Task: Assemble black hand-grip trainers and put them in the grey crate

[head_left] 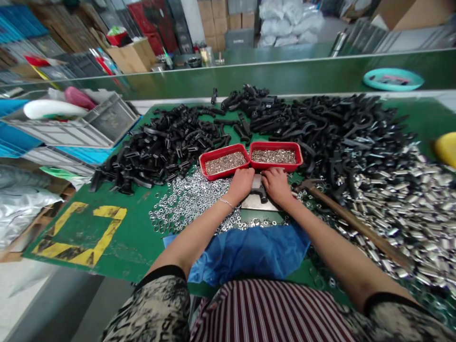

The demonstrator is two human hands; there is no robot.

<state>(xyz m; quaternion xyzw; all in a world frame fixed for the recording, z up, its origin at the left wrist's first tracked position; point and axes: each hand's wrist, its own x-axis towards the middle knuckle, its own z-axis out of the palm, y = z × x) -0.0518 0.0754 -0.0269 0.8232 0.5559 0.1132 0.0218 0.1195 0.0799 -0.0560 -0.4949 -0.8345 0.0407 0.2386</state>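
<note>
Plate (252, 204) of pale metal lies on the green counter (138, 223), and on it, between the person's two hands, is a small black part (262, 194). The left hand (243, 183) is curled close against the part's left side; the right hand (276, 185) has its fingers bent just to the right of it. I can't make out whether either grip is clamped on the part or merely rests beside it. Just beyond the hands stand a left red tray (228, 174) and a right red tray (280, 166), side by side, both holding tiny metal pieces. Silver rings (188, 199) are strewn to the left of the plate, and a blue cloth (249, 251) is bunched nearer the person. A wooden-handled hammer (356, 223) lies aslant right of the right hand, its handle across a spread of silver cylinders (409, 204). Behind the trays are a left heap of black pieces (160, 147) and a right heap of black pieces (313, 114).
</note>
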